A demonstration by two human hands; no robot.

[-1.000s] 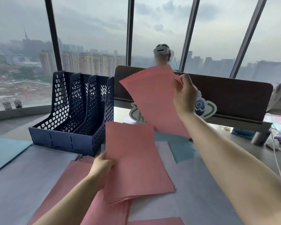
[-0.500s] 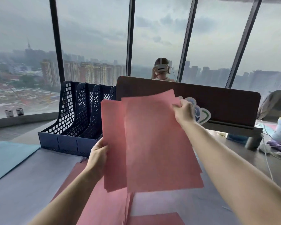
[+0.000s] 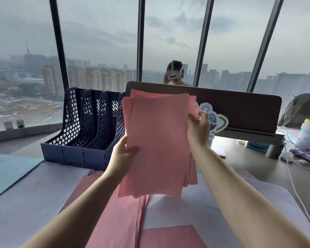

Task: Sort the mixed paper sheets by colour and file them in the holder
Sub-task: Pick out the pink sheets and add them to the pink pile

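In the head view, I hold the stack of pink paper sheets (image 3: 157, 144) upright in the air, just right of the dark blue perforated plastic file holder (image 3: 86, 129) and overlapping its rightmost wall. My left hand (image 3: 123, 154) pinches the stack's left edge, thumb on the front; my right hand (image 3: 199, 129) clamps the right edge higher up, fingers curled around it. The sheets are fanned and uneven at top and bottom, so I think I should first tap the lower edge down to square them. Then I would tilt the stack toward the holder and guide it into one compartment, keeping both grips firm so that no sheet slips. More pink sheets (image 3: 118, 212) lie in front of the holder, with pale lilac sheets (image 3: 34, 194) and a light blue sheet (image 3: 9, 169) nearby.
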